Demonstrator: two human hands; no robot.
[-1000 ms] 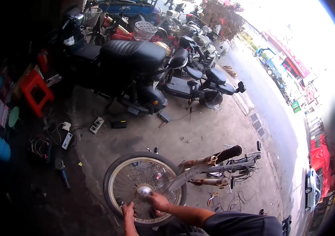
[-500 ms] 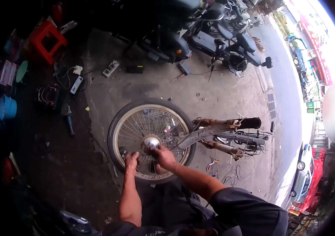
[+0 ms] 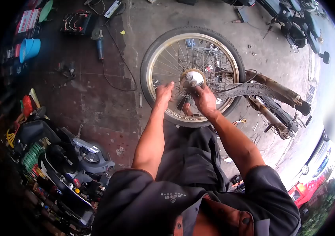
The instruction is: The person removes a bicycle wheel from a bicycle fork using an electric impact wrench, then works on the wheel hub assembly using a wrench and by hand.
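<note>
A spoked bicycle wheel (image 3: 150,72) with a black tyre stands in front of me, tilted toward my view, still beside its rusty fork (image 3: 279,86). At its middle is a silver hub (image 3: 193,75) with a brownish rim and a small round axle end. My right hand (image 3: 204,99) is closed at the hub's lower right, its fingers pinched at the axle end. My left hand (image 3: 164,95) is curled at the spokes left of the hub, thumb pointing up. Its fingertips are partly hidden behind the hand. A dark grey arm (image 3: 254,90) runs from the hub toward the fork.
An angle grinder (image 3: 99,45) with its cable lies on the floor at left, near a power strip (image 3: 112,9) and a blue bucket (image 3: 29,50). A wrench (image 3: 140,100) lies beside the tyre. Scooter parts (image 3: 65,165) crowd the lower left; parked scooters (image 3: 293,23) stand upper right.
My view has tipped down and shifted left, so the wheel sits higher and further right in it. Both hands remain at the hub and spokes, with little visible movement relative to the wheel.
</note>
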